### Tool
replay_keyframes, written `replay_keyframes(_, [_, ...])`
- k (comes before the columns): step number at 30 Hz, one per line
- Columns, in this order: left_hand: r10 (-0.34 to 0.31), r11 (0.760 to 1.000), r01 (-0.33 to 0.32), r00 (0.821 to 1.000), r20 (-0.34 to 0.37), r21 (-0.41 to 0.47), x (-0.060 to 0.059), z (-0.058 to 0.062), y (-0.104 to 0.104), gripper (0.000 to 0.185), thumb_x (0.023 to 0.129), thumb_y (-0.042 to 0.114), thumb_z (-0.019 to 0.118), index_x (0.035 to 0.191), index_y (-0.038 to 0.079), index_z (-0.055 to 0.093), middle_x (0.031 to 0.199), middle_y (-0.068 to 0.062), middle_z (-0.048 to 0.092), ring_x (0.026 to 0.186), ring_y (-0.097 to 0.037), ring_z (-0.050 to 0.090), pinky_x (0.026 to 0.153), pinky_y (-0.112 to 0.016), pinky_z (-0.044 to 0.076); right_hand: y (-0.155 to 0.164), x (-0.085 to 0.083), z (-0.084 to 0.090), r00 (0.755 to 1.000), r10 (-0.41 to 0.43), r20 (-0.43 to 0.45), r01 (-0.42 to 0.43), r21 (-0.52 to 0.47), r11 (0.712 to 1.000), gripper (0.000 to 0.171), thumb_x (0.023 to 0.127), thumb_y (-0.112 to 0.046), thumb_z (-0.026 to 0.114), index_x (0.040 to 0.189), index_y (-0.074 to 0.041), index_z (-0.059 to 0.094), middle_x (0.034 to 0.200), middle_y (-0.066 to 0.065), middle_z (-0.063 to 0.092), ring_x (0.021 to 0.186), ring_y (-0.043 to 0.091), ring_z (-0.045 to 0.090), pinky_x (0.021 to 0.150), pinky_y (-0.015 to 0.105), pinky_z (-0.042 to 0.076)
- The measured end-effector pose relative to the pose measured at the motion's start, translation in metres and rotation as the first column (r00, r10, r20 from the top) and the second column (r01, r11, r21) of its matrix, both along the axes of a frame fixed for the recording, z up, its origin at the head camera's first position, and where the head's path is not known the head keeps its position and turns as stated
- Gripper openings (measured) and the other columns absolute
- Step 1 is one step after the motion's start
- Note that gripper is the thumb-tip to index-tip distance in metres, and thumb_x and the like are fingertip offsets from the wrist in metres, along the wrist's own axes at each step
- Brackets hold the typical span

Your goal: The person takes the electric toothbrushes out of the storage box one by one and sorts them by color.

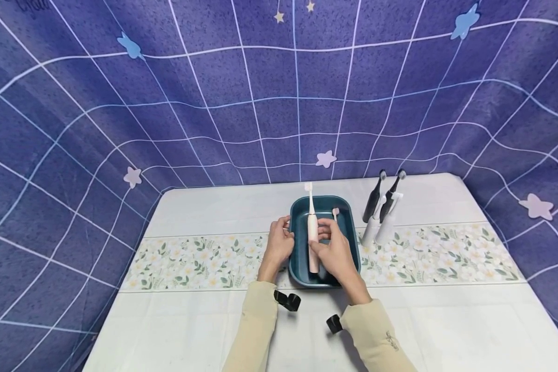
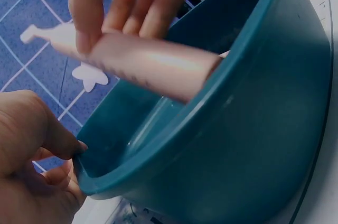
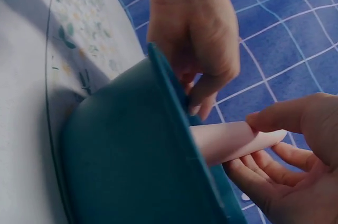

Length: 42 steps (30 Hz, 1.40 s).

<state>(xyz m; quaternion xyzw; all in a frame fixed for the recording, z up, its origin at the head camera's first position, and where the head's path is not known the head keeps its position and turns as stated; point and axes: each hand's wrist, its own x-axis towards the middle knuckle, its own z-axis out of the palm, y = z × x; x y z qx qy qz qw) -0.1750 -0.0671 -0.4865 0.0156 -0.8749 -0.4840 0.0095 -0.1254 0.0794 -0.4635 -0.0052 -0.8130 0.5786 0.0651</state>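
So the right hand [image 1: 335, 250] has its fingers [image 2: 87, 10] curled around the pink toothbrush handle [image 1: 312, 243], thumb on one side and the rest wrapped over the top. In the right wrist view the thumb [image 3: 280, 115] and fingers [image 3: 259, 174] close on the handle's blunt end from above and below, so it's a proper hold and not just a touch.

The left hand [image 1: 279, 245] is on the left rim of the teal tray [image 1: 349, 217], a bit left of centre frame in the head view. Its fingers [image 3: 203, 94] hook over the edge and the thumb [image 2: 60, 139] presses the outside wall in the left wrist view, so it's pinching the rim.

The handle runs lengthwise down the middle of the tray, bristle head poking out past the far rim toward the top of the frame, bottom end near the close rim. A smaller pink brush head [image 1: 336, 213] shows inside the tray, just right of the handle.

Right of the tray, two black toothbrushes [image 1: 382, 199] and two white toothbrushes [image 1: 380, 227] stand upright in a cluster. Everything sits on a white tablecloth [image 1: 204, 315] with a floral band [image 1: 200, 261] running across it, and a blue grid-pattern backdrop [image 1: 214, 103] with stars fills the upper frame.
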Motion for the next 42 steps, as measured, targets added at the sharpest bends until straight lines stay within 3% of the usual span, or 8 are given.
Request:
replay_keyframes(7, [-0.002, 1.000, 0.001, 1.000, -0.018, -0.018, 0.001, 0.000, 0.000, 0.047, 0.085, -0.006, 0.050, 0.132, 0.001, 0.052, 0.107, -0.014, 0.050, 0.085, -0.020, 0.052, 0.082, -0.035, 0.044, 0.008, 0.008, 0.007, 0.994, -0.017, -0.112, 0.008, -0.084, 0.996, 0.053, 0.079, 0.002, 0.071, 0.127, -0.008, 0.050, 0.110, 0.014, 0.060, 0.098, 0.024, 0.060, 0.081, 0.031, 0.055])
replay_keyframes(12, [-0.012, 1.000, 0.012, 0.999, -0.035, -0.018, 0.001, -0.001, -0.001, 0.047, 0.084, -0.007, 0.050, 0.131, -0.001, 0.053, 0.106, -0.015, 0.050, 0.084, -0.020, 0.052, 0.081, -0.035, 0.044, 0.017, 0.014, 0.013, 0.991, -0.025, -0.134, 0.006, -0.141, 0.990, 0.053, 0.080, 0.003, 0.070, 0.127, -0.010, 0.050, 0.112, 0.012, 0.058, 0.099, 0.020, 0.058, 0.082, 0.029, 0.053])
replay_keyframes(18, [-0.016, 1.000, 0.015, 1.000, -0.016, -0.012, 0.003, -0.001, 0.001, 0.047, 0.085, -0.006, 0.051, 0.132, -0.001, 0.052, 0.107, -0.015, 0.050, 0.086, -0.021, 0.050, 0.084, -0.036, 0.043, 0.030, 0.021, 0.021, 0.982, -0.069, -0.175, 0.044, -0.145, 0.989, 0.052, 0.081, 0.003, 0.070, 0.128, -0.007, 0.050, 0.115, 0.013, 0.060, 0.102, 0.018, 0.056, 0.087, 0.030, 0.052])
replay_keyframes(24, [-0.009, 1.000, 0.009, 1.000, -0.008, -0.015, 0.002, -0.002, 0.001, 0.046, 0.086, -0.005, 0.051, 0.132, 0.001, 0.052, 0.108, -0.014, 0.049, 0.087, -0.020, 0.050, 0.083, -0.035, 0.042, 0.037, 0.037, 0.042, 0.968, -0.101, -0.231, 0.061, -0.171, 0.983, 0.050, 0.082, 0.010, 0.065, 0.128, 0.004, 0.047, 0.115, 0.021, 0.056, 0.103, 0.022, 0.055, 0.085, 0.022, 0.052])
replay_keyframes(27, [-0.007, 1.000, 0.006, 1.000, -0.006, -0.013, 0.002, -0.002, 0.001, 0.047, 0.086, -0.005, 0.051, 0.132, 0.001, 0.052, 0.108, -0.014, 0.049, 0.086, -0.020, 0.050, 0.082, -0.035, 0.043, 0.042, 0.043, 0.045, 0.953, -0.125, -0.277, 0.078, -0.173, 0.982, 0.049, 0.082, 0.011, 0.064, 0.128, 0.007, 0.046, 0.115, 0.022, 0.056, 0.102, 0.017, 0.056, 0.084, 0.017, 0.051])
replay_keyframes(33, [-0.011, 1.000, 0.010, 1.000, -0.008, -0.016, 0.001, -0.001, 0.002, 0.047, 0.086, -0.004, 0.051, 0.132, 0.001, 0.052, 0.108, -0.014, 0.049, 0.086, -0.020, 0.050, 0.082, -0.035, 0.043, 0.057, 0.042, 0.024, 0.907, -0.199, -0.370, 0.139, -0.183, 0.973, 0.052, 0.081, 0.010, 0.067, 0.128, 0.005, 0.047, 0.115, 0.019, 0.055, 0.104, 0.002, 0.055, 0.085, 0.012, 0.048])
replay_keyframes(42, [-0.013, 1.000, 0.013, 1.000, 0.001, -0.018, -0.001, -0.002, -0.001, 0.047, 0.087, -0.005, 0.049, 0.134, 0.000, 0.050, 0.109, -0.014, 0.049, 0.086, -0.020, 0.050, 0.083, -0.036, 0.042, 0.069, 0.044, 0.017, 0.834, -0.284, -0.472, 0.215, -0.197, 0.957, 0.052, 0.076, 0.017, 0.067, 0.125, 0.011, 0.047, 0.116, 0.000, 0.054, 0.105, 0.002, 0.057, 0.086, 0.016, 0.049])
